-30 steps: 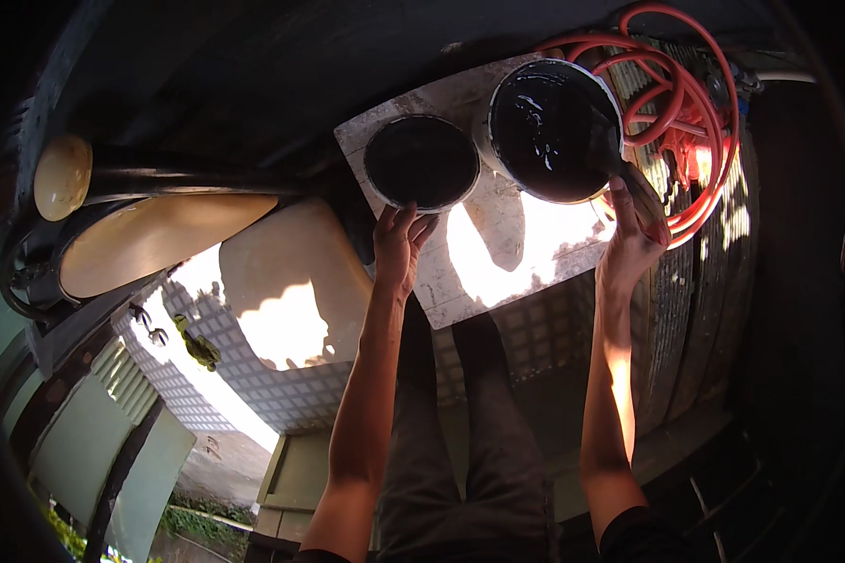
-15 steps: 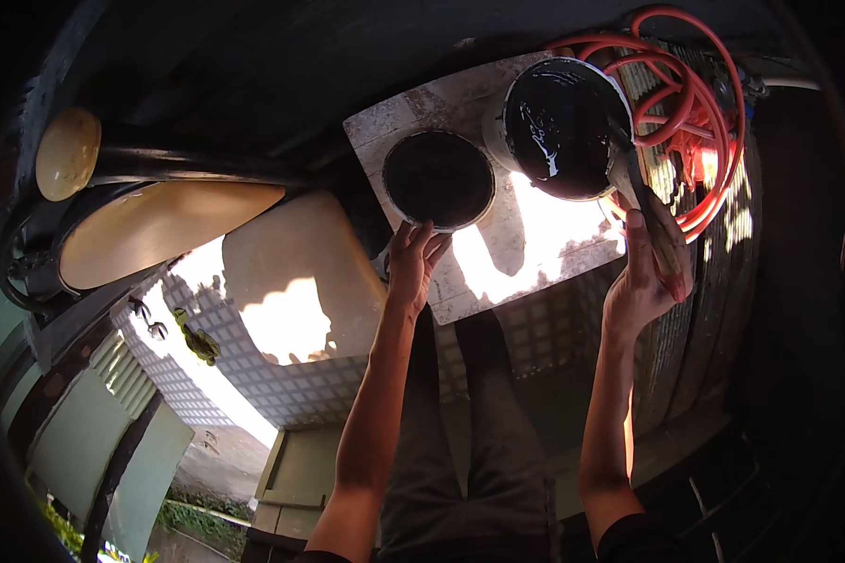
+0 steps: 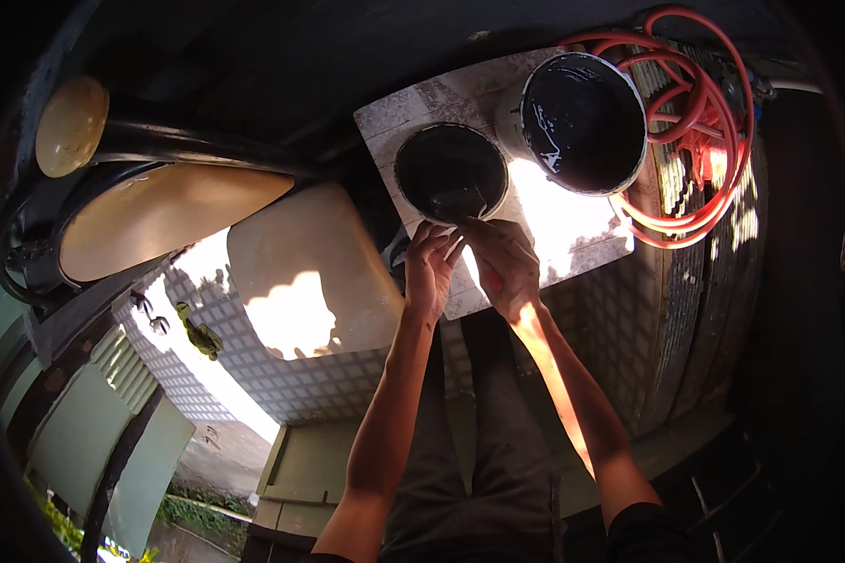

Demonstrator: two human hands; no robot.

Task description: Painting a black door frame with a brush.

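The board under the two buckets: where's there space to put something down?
Bare room: the sunny patch of board between the right bucket and near edge, beside the right hand; also its far-left corner, behind the left bucket. Crowded: that bucket's near rim, with the left hand there too.

No readable text or numbers

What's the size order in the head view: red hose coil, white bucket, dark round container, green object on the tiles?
1. Red hose coil, by overall outline
2. White bucket
3. Dark round container
4. Green object
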